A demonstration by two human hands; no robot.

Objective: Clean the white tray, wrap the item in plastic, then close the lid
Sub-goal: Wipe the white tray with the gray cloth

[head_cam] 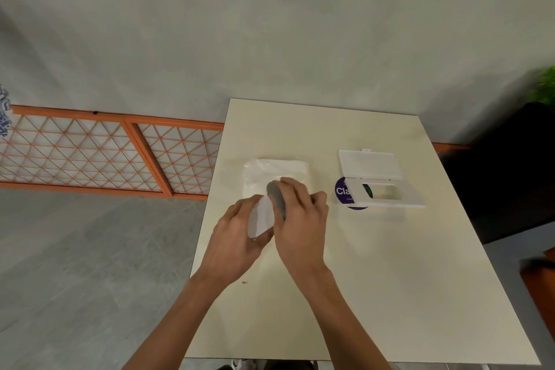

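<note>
Cream counter (390,279): left grip (237,237) is holding the white tray (261,218), right grip (300,219) is pressing a grey pad (277,198) on it; plastic (279,168) beyond and open lid (371,164) rightward are apparently awaiting use.

A cream table (390,279) stands beside an orange lattice panel (105,153), a green plant (543,84) at far right.
</note>
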